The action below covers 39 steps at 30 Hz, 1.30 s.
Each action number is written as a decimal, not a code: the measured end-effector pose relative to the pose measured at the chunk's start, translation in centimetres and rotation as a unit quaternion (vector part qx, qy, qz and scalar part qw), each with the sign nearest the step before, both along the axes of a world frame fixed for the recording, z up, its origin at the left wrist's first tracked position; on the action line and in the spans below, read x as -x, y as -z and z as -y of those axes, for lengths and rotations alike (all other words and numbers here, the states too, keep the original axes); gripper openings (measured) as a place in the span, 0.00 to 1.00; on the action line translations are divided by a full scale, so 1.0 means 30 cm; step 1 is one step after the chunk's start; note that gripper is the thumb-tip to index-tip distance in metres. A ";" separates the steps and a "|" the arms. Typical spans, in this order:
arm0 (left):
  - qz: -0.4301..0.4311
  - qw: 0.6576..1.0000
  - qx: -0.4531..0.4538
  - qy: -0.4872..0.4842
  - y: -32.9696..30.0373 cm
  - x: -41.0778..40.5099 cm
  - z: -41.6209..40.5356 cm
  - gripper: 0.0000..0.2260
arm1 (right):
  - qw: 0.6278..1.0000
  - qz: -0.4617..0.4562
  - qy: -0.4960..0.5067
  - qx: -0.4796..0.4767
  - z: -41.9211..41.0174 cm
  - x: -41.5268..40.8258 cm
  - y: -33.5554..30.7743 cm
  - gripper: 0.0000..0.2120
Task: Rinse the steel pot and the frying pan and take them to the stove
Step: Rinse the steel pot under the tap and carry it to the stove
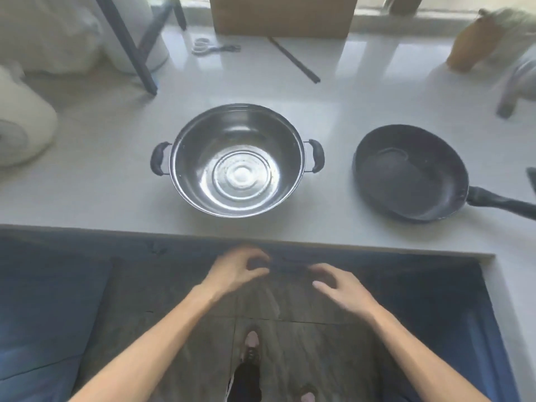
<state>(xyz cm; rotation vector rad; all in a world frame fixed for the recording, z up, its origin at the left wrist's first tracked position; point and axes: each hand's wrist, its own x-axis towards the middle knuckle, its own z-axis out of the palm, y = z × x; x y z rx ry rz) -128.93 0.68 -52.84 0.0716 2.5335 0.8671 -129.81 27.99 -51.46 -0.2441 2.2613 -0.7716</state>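
Nearest the camera, the left hand and the right hand hang side by side below the near edge of the bench, fingers loosely curled and holding nothing. Just beyond them, straight ahead, the steel pot sits upright on the bench with its 2 black side handles out to left and right. The frying pan lies ahead and to the right, its handle pointing right. The step looks like the first pickup: each hand should take 1 pot handle squarely and lift it level. Neither sink nor stove is visible.
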 end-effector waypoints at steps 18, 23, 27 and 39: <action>-0.147 0.959 -0.084 -0.226 -0.503 0.199 0.573 0.05 | 0.982 -0.146 0.119 0.025 0.167 0.402 -0.567 0.10; -0.128 0.955 -0.051 -0.262 -0.454 0.272 0.662 0.07 | 0.980 -0.160 0.102 -0.052 0.232 0.570 -0.473 0.11; -0.071 0.961 -0.061 -0.260 -0.377 0.327 0.710 0.05 | 0.979 -0.157 0.078 -0.105 0.248 0.628 -0.398 0.12; -0.115 0.964 -0.131 -0.203 -0.445 0.404 0.591 0.11 | 0.974 -0.122 0.188 0.043 0.151 0.554 -0.531 0.11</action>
